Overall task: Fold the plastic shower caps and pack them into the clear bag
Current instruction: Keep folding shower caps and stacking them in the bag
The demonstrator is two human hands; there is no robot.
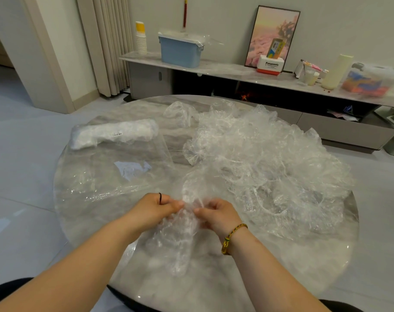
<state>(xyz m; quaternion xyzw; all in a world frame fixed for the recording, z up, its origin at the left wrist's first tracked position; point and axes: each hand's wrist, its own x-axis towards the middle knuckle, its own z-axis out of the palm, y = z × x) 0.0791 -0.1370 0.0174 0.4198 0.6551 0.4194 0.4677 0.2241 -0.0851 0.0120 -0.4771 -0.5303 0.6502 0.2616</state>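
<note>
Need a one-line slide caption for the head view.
Left hand and right hand pinch a cap over the table; pile at right, bag at left.

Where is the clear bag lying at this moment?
In the head view, the clear bag lies flat on the left side of the round table, left of the heap of loose shower caps and just beyond the left hand.

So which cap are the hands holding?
The long bunched cap nearest the person, pinched by the left hand and right hand; the rest lie in the pile behind.
</note>
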